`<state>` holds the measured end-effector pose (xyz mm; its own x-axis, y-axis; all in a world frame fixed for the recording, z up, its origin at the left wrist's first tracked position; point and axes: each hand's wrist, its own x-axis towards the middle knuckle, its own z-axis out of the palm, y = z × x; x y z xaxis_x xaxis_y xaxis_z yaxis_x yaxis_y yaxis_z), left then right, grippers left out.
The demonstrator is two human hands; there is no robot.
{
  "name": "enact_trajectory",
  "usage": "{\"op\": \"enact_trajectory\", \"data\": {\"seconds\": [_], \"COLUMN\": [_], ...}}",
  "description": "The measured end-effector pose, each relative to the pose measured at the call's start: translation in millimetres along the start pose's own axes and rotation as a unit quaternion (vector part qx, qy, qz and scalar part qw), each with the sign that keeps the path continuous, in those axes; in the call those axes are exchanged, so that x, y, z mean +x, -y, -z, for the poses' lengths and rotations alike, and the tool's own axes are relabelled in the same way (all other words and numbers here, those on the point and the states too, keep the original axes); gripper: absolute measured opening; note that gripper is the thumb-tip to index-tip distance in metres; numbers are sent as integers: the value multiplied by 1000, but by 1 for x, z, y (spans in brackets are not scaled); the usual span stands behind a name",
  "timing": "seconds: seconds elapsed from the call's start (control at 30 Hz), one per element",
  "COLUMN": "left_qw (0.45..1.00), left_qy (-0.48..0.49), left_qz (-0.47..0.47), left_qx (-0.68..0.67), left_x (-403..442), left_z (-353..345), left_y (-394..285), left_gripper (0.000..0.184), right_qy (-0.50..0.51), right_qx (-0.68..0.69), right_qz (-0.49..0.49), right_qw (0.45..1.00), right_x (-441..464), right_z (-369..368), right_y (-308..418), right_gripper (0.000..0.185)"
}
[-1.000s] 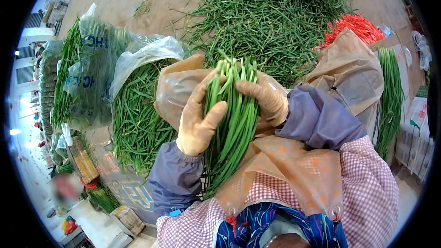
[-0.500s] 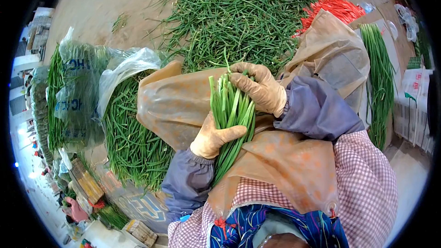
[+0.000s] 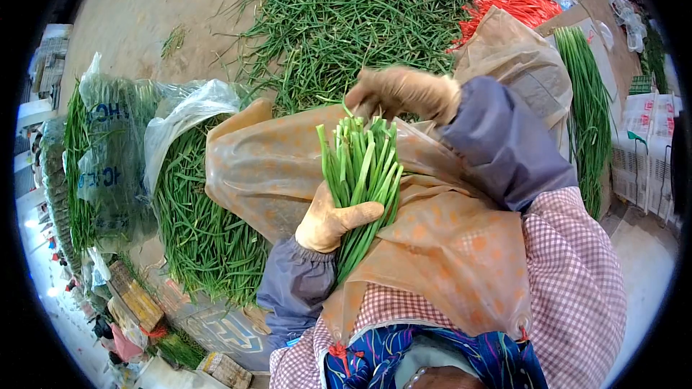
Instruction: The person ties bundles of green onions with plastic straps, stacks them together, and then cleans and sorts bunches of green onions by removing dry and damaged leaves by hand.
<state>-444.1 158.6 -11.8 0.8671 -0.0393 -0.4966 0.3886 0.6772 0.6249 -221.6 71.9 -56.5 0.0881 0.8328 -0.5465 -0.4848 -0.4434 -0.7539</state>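
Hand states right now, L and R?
Left hand: closed around a bundle of green stalks, thumb across the front.
Right hand: fingers curled near the bundle's pale ends, blurred; can't tell if gripping anything.

The left grip (image 3: 326, 222), in a tan glove, was closed, its thumb (image 3: 360, 213) laid across toward the right and its fingers mostly hidden. The left forearm (image 3: 297, 284), in a purple-grey sleeve, rose steeply to the wrist (image 3: 315, 251). The right grip (image 3: 405, 92), gloved alike and slightly blurred, hung farther forward, apart from the left, knuckles up and fingers bent down; whether its fingertips met could not be told. The right forearm (image 3: 504, 140) slanted inward from a bent elbow.
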Motion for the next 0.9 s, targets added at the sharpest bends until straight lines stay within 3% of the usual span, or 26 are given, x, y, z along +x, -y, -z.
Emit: {"op": "enact_trajectory", "data": {"seconds": [0.07,0.13,0.27,0.33,0.4,0.47,0.53,0.6,0.73,0.77,0.8,0.83,0.87,0.9], "left_qw": [1000,1000,1000,999,999,999,999,1000,998,999,999,999,999,999], "left_qy": [-1,-11,-20,-15,-12,-18,-11,-12,-45,-39,-33,-28,-23,-18], "left_qz": [-3,-12,-6,-10,-17,-13,-10,-9,-22,-22,-23,-25,-27,-25], "left_qx": [-3,-11,-20,-29,-25,-23,-30,-25,-30,-15,-11,-10,-8,-9], "left_x": [-1,-4,-8,-8,-6,-5,-1,-1,-6,-6,-5,-5,-5,-5], "left_z": [0,-1,2,5,9,8,5,4,-1,2,3,5,6,7], "left_y": [1,1,0,3,3,3,3,3,3,4,5,5,6,6], "left_gripper": [63,63,62,62,60,59,58,59,62,63,64,64,65,65], "right_qy": [73,74,22,-109,-204,-114,-77,-115,-104,-110,-159,-269,-306,-347], "right_qx": [28,115,118,114,-152,-175,-295,-405,-467,-441,-300,-299,-211,-110], "right_qz": [110,113,282,398,382,296,280,412,511,501,557,516,454,453], "right_qw": [991,984,952,904,888,932,910,808,714,737,758,757,810,814], "right_x": [13,16,10,0,-24,-51,-56,-42,-32,-35,-22,-22,-31,-31], "right_z": [-18,-24,0,36,47,8,-17,-24,-25,-23,-13,1,19,40], "right_y": [-16,-12,13,25,36,39,23,2,6,8,-2,7,23,32], "right_gripper": [35,30,32,32,32,34,31,27,16,13,12,13,16,20]}}
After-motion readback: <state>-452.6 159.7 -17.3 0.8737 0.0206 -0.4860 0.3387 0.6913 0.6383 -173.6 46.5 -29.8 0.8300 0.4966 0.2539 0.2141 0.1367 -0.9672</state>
